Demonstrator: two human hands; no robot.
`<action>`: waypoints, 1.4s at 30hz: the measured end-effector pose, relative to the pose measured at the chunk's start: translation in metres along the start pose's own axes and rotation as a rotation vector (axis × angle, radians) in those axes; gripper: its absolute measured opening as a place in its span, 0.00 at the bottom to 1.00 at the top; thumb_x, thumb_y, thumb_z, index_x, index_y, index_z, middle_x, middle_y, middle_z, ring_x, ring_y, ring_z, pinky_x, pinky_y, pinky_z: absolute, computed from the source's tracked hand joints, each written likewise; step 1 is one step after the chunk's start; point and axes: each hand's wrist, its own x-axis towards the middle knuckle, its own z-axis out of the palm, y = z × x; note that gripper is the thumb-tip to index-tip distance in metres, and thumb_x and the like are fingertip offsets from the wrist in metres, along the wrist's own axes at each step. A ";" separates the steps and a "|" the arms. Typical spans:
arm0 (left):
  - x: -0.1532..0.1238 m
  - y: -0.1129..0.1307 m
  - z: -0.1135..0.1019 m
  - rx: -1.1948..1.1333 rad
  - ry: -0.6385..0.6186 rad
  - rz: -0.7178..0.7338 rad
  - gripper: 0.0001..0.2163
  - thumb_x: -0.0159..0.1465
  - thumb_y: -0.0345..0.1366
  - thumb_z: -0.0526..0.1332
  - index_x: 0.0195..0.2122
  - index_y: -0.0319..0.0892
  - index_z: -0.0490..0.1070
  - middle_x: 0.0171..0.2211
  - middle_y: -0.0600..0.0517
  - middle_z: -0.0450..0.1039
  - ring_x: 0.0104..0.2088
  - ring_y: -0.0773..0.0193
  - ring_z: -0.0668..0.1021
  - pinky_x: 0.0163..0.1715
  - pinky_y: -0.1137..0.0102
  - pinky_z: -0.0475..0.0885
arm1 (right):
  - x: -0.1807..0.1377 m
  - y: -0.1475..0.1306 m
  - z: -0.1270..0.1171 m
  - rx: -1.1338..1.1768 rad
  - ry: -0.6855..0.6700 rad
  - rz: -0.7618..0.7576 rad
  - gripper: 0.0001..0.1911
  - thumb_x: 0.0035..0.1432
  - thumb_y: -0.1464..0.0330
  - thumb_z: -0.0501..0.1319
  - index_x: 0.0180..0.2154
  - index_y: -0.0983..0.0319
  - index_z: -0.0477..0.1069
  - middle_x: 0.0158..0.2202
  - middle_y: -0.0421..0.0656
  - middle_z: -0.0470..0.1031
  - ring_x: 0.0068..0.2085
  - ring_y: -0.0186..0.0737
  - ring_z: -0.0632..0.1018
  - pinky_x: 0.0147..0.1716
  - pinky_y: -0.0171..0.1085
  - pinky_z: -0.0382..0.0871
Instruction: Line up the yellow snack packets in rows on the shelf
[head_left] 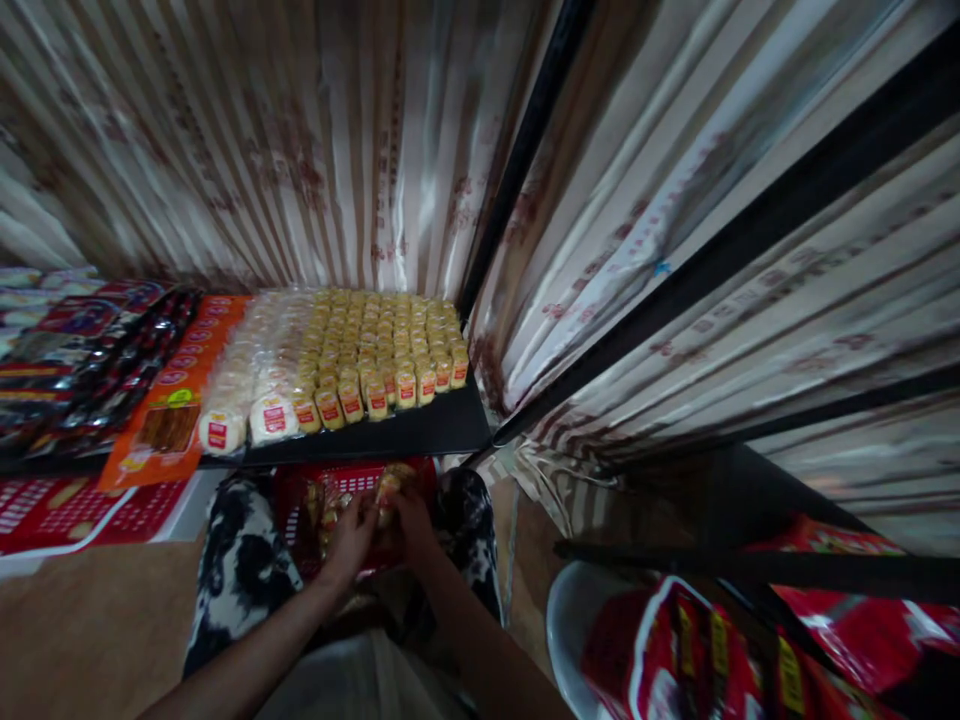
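Observation:
A small wrapped yellow snack packet [393, 482] with a red label is held above the red plastic basket [426, 478]. My left hand [354, 538] is closed at the packet's left side, fingers pinched near its lower edge. On its other side, my right hand [413, 522] grips the same packet. More small wrapped packets [327, 515] lie loose in the basket, which sits between my knees. Just beyond it, a black shelf [420, 432] carries rows of matching yellow packets [375, 392] standing close together. My forearms and hands partly cover the basket.
White round packs [274, 418], an orange packet [154, 430] and dark packets [82, 370] line the shelf leftwards. Another red basket [161, 508] stands below. At right are a pale tub [564, 610] with red packages [679, 650] and black frame bars [600, 350] before striped curtains [420, 150].

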 end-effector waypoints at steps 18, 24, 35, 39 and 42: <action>0.022 0.044 0.027 -0.157 -0.017 0.129 0.15 0.51 0.35 0.58 0.40 0.40 0.71 0.39 0.47 0.77 0.40 0.58 0.77 0.44 0.62 0.71 | -0.010 -0.057 -0.034 -0.503 0.161 -0.474 0.16 0.51 0.68 0.58 0.43 0.59 0.74 0.42 0.44 0.78 0.43 0.43 0.77 0.46 0.40 0.69; 0.035 0.066 0.033 -0.107 0.040 0.226 0.15 0.52 0.42 0.59 0.39 0.40 0.73 0.35 0.48 0.74 0.36 0.59 0.76 0.41 0.61 0.72 | -0.001 -0.075 -0.039 -0.514 0.236 -0.536 0.20 0.52 0.67 0.57 0.48 0.60 0.69 0.40 0.43 0.78 0.40 0.41 0.78 0.43 0.38 0.72; 0.057 0.101 0.064 -0.086 0.108 0.362 0.15 0.58 0.39 0.57 0.44 0.43 0.72 0.36 0.49 0.70 0.37 0.61 0.75 0.42 0.63 0.72 | 0.020 -0.100 -0.050 -0.645 0.389 -0.712 0.21 0.56 0.61 0.55 0.49 0.64 0.68 0.42 0.51 0.74 0.42 0.46 0.76 0.44 0.44 0.71; 0.067 0.107 0.074 -0.054 0.124 0.395 0.14 0.58 0.34 0.56 0.45 0.43 0.71 0.39 0.48 0.70 0.40 0.61 0.75 0.44 0.65 0.71 | 0.029 -0.109 -0.052 -0.567 0.351 -0.665 0.23 0.55 0.61 0.57 0.51 0.63 0.66 0.42 0.50 0.71 0.40 0.42 0.76 0.39 0.40 0.73; 0.075 0.109 0.080 -0.016 0.117 0.436 0.18 0.57 0.29 0.54 0.49 0.42 0.69 0.42 0.47 0.70 0.43 0.61 0.74 0.47 0.64 0.70 | 0.038 -0.114 -0.052 -0.539 0.364 -0.633 0.24 0.54 0.61 0.57 0.52 0.62 0.65 0.44 0.49 0.70 0.39 0.41 0.76 0.38 0.38 0.74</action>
